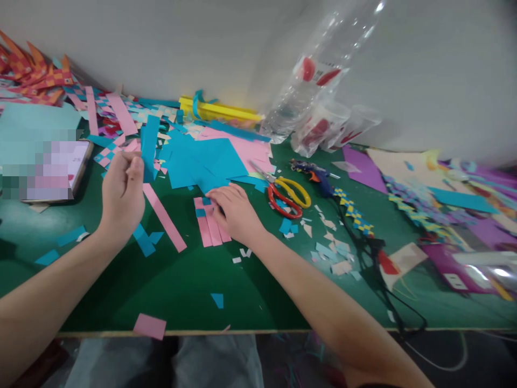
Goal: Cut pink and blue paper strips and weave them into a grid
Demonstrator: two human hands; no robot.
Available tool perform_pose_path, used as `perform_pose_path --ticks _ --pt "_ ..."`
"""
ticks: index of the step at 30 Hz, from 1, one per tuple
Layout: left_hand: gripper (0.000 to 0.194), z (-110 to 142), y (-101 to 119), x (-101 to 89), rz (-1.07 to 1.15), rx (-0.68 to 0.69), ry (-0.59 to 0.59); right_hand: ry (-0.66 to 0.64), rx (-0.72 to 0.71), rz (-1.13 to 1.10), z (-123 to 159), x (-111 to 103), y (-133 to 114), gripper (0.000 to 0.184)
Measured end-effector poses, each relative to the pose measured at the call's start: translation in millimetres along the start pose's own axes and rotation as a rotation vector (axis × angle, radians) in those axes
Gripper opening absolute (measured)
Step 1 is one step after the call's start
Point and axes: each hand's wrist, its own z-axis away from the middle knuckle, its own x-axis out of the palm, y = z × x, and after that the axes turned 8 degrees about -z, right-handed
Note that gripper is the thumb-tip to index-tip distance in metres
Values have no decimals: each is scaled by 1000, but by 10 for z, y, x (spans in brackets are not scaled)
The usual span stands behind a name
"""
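My left hand [124,191] is raised over the left part of the table, its fingers closed on a blue paper strip [150,141] that stands nearly upright. Lower and to the right, my right hand [236,212] has its fingers bent over a small piece of pink paper strips [208,229] and presses it to the table. Short blue bits cross the pink strips near their top, and the hand hides part of them. A loose pink strip [165,218] lies slanted between my hands. Just beyond my right hand are blue paper sheets [214,159].
Scissors [288,196] with red and yellow handles lie right of my right hand. Behind them stand a clear plastic bottle [311,70] and plastic cups [323,126]. A phone [60,170] is at the left. A black cable [359,253] and paper scraps [333,253] lie at the right.
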Motion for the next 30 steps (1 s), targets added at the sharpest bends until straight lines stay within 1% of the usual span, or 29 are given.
perform_pose_path --ticks 4,8,10,16,24,27,30 --pt "21 -1 26 -24 -73 5 42 2 -18 36 -1 10 -9 33" --pt "19 -13 33 -38 -112 45 93 4 -15 27 2 17 -6 33" --pt "18 -21 41 -43 -105 44 97 8 -21 19 2 17 -4 33" --pt "17 -26 70 -52 -81 7 46 47 -47 -10 -2 16 10 33" --pt "16 4 72 -67 -29 -173 -60 106 -80 -52 18 25 42 31" --pt "16 1 78 -68 -18 -202 -79 137 -88 -85 22 15 36 30" --pt "13 -6 90 -65 -18 -207 -62 135 -62 -109 21 -8 12 30"
